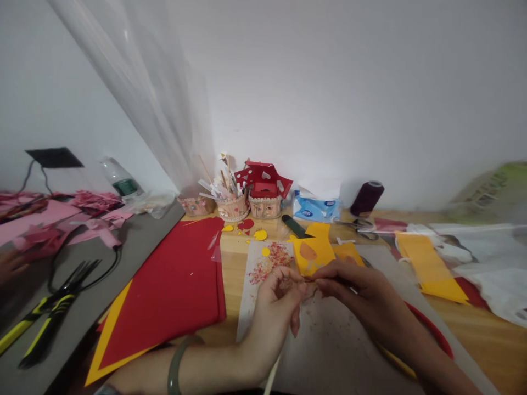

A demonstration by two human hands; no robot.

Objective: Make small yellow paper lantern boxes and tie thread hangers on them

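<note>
My left hand [278, 307], with a green bangle [180, 365] on its wrist, and my right hand [358, 288] meet over a grey work sheet [321, 345]. Thumb and fingers of both are pinched together at a small, thin brownish piece; its kind is too small to make out. Below my left palm a pale thin stick [272, 377] shows; I cannot tell whether the hand holds it. Just beyond my fingers lies a yellow sheet with a cut-out [325, 253]. Red and yellow paper scraps [274, 263] are scattered left of it.
Red sheets [177, 280] over yellow ones lie left, beside yellow-black pliers [57, 307]. Decorated baskets [233, 208], a tissue pack [316, 208] and a dark thread spool [368, 198] line the wall. Scissors [364, 227] lie behind my right hand. Another person's hand [12, 269] is far left.
</note>
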